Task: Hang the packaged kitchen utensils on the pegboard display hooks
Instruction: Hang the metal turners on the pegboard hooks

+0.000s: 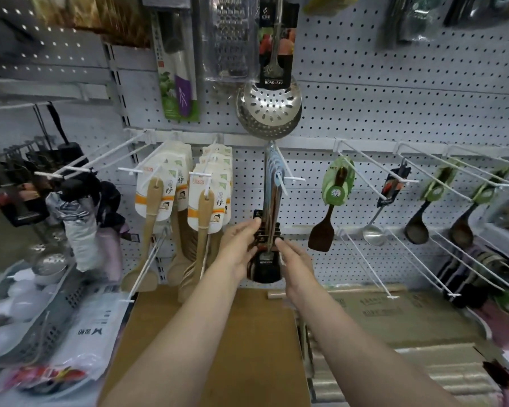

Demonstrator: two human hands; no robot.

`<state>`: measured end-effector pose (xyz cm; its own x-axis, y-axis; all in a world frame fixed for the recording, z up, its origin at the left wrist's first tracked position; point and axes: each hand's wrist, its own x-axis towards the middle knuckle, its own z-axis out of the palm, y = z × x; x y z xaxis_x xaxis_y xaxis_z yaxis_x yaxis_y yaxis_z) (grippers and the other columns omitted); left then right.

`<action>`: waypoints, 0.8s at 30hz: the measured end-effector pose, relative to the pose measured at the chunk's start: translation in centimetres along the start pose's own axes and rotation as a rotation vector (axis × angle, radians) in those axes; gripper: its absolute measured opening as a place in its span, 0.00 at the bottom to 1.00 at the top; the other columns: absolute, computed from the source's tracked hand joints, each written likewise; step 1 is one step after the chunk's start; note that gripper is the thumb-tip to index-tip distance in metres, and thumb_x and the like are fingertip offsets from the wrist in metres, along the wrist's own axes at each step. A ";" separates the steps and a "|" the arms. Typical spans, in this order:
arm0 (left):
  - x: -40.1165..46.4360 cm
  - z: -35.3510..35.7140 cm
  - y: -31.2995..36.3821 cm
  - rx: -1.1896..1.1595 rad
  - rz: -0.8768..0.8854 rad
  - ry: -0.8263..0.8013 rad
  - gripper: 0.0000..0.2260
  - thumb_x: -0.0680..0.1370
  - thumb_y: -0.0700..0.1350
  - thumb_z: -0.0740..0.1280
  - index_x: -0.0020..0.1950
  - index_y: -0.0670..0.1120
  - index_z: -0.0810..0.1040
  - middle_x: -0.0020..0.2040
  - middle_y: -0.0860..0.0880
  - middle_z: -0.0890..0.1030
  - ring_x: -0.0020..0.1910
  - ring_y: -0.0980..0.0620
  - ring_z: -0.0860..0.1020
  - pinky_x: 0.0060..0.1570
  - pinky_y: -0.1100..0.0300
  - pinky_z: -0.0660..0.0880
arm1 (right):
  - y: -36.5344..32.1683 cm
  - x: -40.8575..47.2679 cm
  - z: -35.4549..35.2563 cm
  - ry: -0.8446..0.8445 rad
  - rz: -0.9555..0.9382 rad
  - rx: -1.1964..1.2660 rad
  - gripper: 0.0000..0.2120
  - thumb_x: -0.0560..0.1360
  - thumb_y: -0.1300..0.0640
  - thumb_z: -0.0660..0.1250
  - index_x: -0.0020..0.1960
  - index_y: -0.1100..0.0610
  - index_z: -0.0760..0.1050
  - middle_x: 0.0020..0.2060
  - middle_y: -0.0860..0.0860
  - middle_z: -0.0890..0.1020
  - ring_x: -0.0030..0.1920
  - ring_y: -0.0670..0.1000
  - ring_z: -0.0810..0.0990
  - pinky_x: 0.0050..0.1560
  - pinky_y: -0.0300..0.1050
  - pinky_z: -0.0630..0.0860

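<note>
Several packaged steel utensils (269,201) with black cards hang in a bunch from a white pegboard hook (288,176) at the centre. My left hand (241,242) touches the left side of their black cards, fingers mostly straight. To the right of the bunch, my right hand (296,259) reaches in with straight fingers, its fingertips at the cards' lower edge. The bottoms of the packages (266,270) sit between my two hands.
Wooden spatulas in white cards (162,195) hang to the left; dark spatulas and a ladle (372,230) hang to the right on long white hooks. A steel skimmer (269,110) hangs above. A cardboard box (218,333) lies below. Grey basket (39,330) at left.
</note>
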<state>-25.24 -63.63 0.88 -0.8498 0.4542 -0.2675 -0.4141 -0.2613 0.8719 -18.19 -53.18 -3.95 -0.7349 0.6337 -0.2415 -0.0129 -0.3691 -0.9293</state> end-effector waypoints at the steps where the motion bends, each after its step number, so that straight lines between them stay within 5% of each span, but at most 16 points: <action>1: -0.8 -0.5 -0.3 -0.016 -0.018 0.019 0.10 0.78 0.45 0.73 0.58 0.46 0.78 0.50 0.49 0.83 0.52 0.53 0.80 0.55 0.57 0.76 | 0.2 -0.6 0.1 -0.012 0.008 -0.013 0.21 0.75 0.50 0.75 0.64 0.56 0.78 0.56 0.53 0.85 0.59 0.53 0.82 0.51 0.44 0.76; 4: -3.7 -2.4 -1.2 -0.083 -0.068 0.101 0.07 0.78 0.47 0.73 0.52 0.50 0.77 0.60 0.47 0.80 0.62 0.50 0.78 0.61 0.52 0.76 | 0.7 -3.2 0.9 -0.100 0.084 -0.103 0.27 0.73 0.41 0.75 0.67 0.52 0.77 0.66 0.51 0.79 0.69 0.53 0.74 0.67 0.51 0.70; 6: -5.6 -4.1 -1.7 -0.126 -0.100 0.155 0.14 0.77 0.49 0.74 0.59 0.48 0.77 0.68 0.45 0.76 0.70 0.47 0.72 0.67 0.50 0.73 | 1.0 -4.9 1.6 -0.151 0.145 -0.157 0.28 0.73 0.40 0.74 0.69 0.51 0.75 0.70 0.51 0.75 0.72 0.54 0.70 0.72 0.53 0.65; 8: -7.4 -6.2 -2.1 -0.163 -0.128 0.212 0.23 0.76 0.51 0.74 0.69 0.44 0.75 0.68 0.45 0.76 0.69 0.47 0.73 0.66 0.50 0.73 | 1.5 -6.5 2.6 -0.206 0.186 -0.184 0.23 0.75 0.42 0.73 0.66 0.50 0.76 0.68 0.51 0.75 0.69 0.54 0.71 0.67 0.51 0.66; 12: -11.6 -10.9 -1.9 -0.155 -0.156 0.316 0.12 0.76 0.53 0.73 0.55 0.48 0.80 0.60 0.47 0.80 0.54 0.52 0.77 0.52 0.51 0.76 | 3.2 -9.8 5.9 -0.297 0.269 -0.227 0.14 0.77 0.43 0.70 0.59 0.48 0.76 0.64 0.51 0.78 0.58 0.51 0.75 0.57 0.47 0.66; 14: -13.7 -13.6 -1.5 -0.151 -0.174 0.373 0.10 0.76 0.53 0.73 0.53 0.50 0.79 0.66 0.48 0.77 0.64 0.50 0.74 0.60 0.48 0.74 | 4.1 -12.1 8.1 -0.368 0.315 -0.257 0.18 0.79 0.43 0.68 0.66 0.48 0.74 0.63 0.51 0.76 0.57 0.51 0.75 0.53 0.46 0.68; 17: -16.8 -17.8 -0.2 -0.168 -0.162 0.447 0.19 0.76 0.53 0.74 0.64 0.49 0.77 0.72 0.47 0.72 0.72 0.48 0.69 0.71 0.43 0.68 | 5.2 -15.2 11.4 -0.432 0.360 -0.288 0.22 0.79 0.44 0.68 0.70 0.51 0.72 0.62 0.51 0.75 0.54 0.51 0.75 0.53 0.46 0.68; 22: -20.7 -25.1 2.1 -0.225 -0.114 0.564 0.19 0.73 0.56 0.75 0.61 0.51 0.80 0.69 0.48 0.75 0.63 0.48 0.73 0.60 0.47 0.72 | 7.4 -19.4 17.4 -0.511 0.399 -0.362 0.12 0.79 0.47 0.69 0.58 0.52 0.74 0.55 0.50 0.78 0.57 0.50 0.77 0.66 0.47 0.68; 24: -21.9 -28.1 3.0 -0.216 -0.089 0.586 0.25 0.71 0.58 0.76 0.65 0.51 0.79 0.70 0.48 0.74 0.68 0.48 0.72 0.65 0.44 0.71 | 8.4 -21.1 20.1 -0.551 0.420 -0.381 0.11 0.80 0.48 0.68 0.57 0.53 0.74 0.53 0.50 0.79 0.55 0.51 0.78 0.56 0.45 0.74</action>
<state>-17.05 -98.30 -2.17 -0.8211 -0.0437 -0.5691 -0.4962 -0.4381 0.7495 -16.42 -83.24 -1.03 -0.8581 0.0282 -0.5127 0.5000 -0.1813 -0.8468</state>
